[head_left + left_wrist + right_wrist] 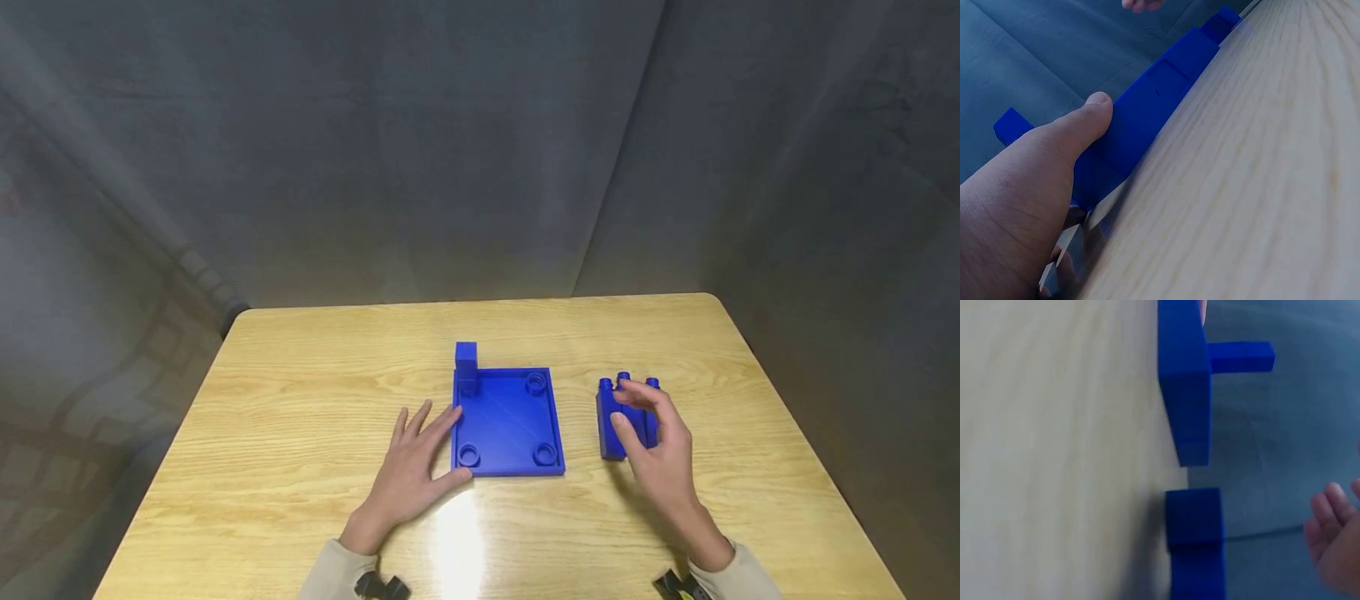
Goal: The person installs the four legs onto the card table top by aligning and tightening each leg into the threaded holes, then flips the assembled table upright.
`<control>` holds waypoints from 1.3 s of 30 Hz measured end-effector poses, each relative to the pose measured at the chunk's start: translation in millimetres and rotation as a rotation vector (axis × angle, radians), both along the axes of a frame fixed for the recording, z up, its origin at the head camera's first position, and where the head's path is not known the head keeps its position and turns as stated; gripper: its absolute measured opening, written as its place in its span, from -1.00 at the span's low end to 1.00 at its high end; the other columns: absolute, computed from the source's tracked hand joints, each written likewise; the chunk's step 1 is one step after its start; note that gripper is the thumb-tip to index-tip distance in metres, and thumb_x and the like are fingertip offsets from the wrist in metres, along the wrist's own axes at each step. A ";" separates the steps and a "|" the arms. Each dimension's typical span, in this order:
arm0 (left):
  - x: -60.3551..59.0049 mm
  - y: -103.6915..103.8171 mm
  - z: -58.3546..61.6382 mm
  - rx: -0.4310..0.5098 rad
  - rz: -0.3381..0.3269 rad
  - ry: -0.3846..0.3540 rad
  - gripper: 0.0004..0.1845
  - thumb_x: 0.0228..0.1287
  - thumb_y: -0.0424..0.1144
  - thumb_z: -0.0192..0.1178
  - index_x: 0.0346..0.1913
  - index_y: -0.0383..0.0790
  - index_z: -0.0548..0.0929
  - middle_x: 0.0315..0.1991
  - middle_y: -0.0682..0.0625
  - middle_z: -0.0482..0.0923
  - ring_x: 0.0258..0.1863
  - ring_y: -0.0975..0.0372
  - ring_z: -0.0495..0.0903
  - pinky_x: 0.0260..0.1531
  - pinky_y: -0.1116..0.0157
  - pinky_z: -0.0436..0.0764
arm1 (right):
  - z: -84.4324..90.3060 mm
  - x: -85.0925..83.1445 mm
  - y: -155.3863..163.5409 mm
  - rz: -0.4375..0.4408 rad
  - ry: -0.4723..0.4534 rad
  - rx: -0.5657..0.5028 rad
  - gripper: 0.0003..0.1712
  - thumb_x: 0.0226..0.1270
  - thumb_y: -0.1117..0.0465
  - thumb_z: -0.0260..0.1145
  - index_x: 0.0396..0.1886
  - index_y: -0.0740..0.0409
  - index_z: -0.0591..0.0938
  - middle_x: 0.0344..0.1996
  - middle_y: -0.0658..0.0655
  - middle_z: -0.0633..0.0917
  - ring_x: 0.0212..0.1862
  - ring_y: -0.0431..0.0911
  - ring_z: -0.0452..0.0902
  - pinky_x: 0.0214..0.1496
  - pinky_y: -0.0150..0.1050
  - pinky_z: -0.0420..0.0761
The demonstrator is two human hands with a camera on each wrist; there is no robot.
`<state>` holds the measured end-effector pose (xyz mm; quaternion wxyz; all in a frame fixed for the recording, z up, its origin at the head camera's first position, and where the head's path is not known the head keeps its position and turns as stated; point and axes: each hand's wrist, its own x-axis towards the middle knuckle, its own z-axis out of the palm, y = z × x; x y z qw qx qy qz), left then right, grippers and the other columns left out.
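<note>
A square blue panel (506,425) with a raised rim lies on the table, a round socket in each of three corners. Upright at its far left corner stands a blue post (466,358). My left hand (405,479) rests at the panel's left side, fingers spread, with its index finger and thumb touching the rim. Several blue square posts (610,429) with narrow round ends lie side by side to the right, partly hidden by my right hand (663,458). That hand hovers over them, thumb and fingers curved apart with nothing between them.
The light wooden table (315,367) has rounded far corners. A grey curtain (420,167) hangs right behind it and along both sides. Dark straps with small devices sit at both wrists.
</note>
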<state>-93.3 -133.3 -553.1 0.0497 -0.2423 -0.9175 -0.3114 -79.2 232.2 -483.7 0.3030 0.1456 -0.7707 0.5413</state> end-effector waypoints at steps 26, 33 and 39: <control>0.5 -0.8 0.4 0.013 0.000 -0.001 0.00 0.40 0.41 0.32 0.76 0.08 0.32 0.66 0.01 0.43 0.73 -0.22 0.15 0.71 -0.37 -0.18 | -32.4 3.1 36.7 -0.088 -0.162 0.340 -0.16 0.01 0.51 0.72 0.39 0.29 0.69 0.18 0.28 0.77 0.46 -0.17 0.47 0.61 -0.32 0.20; 1.3 -1.4 1.0 0.022 0.006 -0.010 0.00 0.40 0.44 0.30 0.76 0.06 0.33 0.65 0.00 0.44 0.74 -0.23 0.15 0.71 -0.37 -0.19 | -36.2 1.6 42.2 -0.044 -0.267 0.427 -0.03 0.05 0.39 0.78 0.52 0.20 0.61 0.24 0.29 0.78 0.49 0.41 0.36 0.55 0.44 0.19; 0.4 -0.4 0.4 0.019 -0.001 0.003 0.00 0.41 0.45 0.29 0.76 0.05 0.34 0.66 0.01 0.44 0.73 -0.23 0.16 0.71 -0.37 -0.18 | -36.9 3.0 46.7 -0.043 -0.269 0.494 0.01 -0.01 0.33 0.83 0.51 0.16 0.62 0.22 0.26 0.80 0.48 0.41 0.39 0.54 0.54 0.15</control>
